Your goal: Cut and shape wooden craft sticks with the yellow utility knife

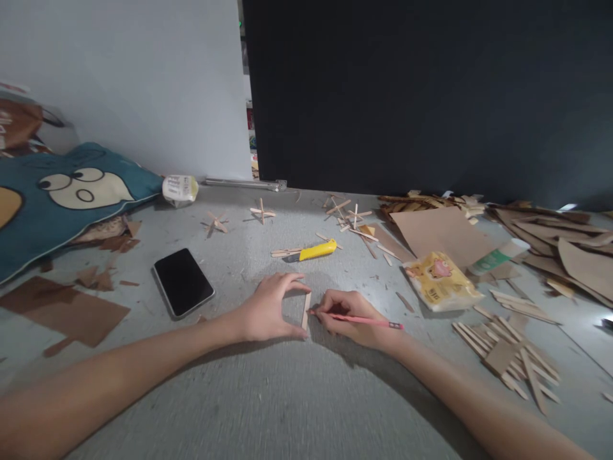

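Observation:
Near the middle of the grey table, my left hand (272, 310) grips a short wooden craft stick (306, 311) by its two ends, thumb at the near end and a finger at the far end. My right hand (347, 316) is closed round a pink pencil (366, 320), whose tip meets the stick's right side. Just beyond both hands lies a yellow utility knife (316, 251) with its blade out, next to loose sticks (286, 252). Farther back stand small crossed-stick pieces, one of them a star-like shape (262, 212).
A phone (182, 282) lies left of my hands, beside brown cardboard scraps (71, 313). A blue cushion (86, 185) is at far left. On the right are a yellow packet (441, 281), a white-and-green tube (498, 255), piled sticks (514, 354) and cardboard sheets (440, 233). A black panel (421, 96) rises behind.

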Available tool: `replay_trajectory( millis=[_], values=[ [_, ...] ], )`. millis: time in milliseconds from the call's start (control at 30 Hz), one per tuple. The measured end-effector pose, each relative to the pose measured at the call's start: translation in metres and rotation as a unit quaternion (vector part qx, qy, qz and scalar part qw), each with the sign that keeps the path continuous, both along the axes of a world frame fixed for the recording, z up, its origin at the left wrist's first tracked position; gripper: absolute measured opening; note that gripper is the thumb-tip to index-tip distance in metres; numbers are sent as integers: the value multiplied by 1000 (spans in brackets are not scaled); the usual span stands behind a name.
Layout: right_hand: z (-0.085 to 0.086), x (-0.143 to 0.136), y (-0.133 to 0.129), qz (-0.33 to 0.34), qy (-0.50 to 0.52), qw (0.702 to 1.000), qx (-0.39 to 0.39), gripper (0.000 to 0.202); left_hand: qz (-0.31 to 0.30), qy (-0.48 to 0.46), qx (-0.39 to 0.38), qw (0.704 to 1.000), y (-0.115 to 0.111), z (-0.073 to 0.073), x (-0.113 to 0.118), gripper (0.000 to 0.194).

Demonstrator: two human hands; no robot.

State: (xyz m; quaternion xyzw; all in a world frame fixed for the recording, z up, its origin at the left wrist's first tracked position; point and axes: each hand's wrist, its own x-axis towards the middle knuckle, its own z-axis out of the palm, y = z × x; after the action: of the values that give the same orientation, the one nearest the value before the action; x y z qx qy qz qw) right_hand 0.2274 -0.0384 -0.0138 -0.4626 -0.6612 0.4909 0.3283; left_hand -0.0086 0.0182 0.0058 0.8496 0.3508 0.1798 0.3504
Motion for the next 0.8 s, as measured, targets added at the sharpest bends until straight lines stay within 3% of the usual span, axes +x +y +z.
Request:
replay_trajectory(
  millis=[167,333,800],
  values=[
    [1,0,0,-9,15,999,-32,19,6,4,12,1000,0,-1,0,80],
    [2,1,1,12,3,1000,-3,20,1,-3,3,1000,0,-3,-1,81],
    [-2,1,1,-7,9,999,-30,16,3,-9,-9,1000,1,-2,-1,80]
  ],
)
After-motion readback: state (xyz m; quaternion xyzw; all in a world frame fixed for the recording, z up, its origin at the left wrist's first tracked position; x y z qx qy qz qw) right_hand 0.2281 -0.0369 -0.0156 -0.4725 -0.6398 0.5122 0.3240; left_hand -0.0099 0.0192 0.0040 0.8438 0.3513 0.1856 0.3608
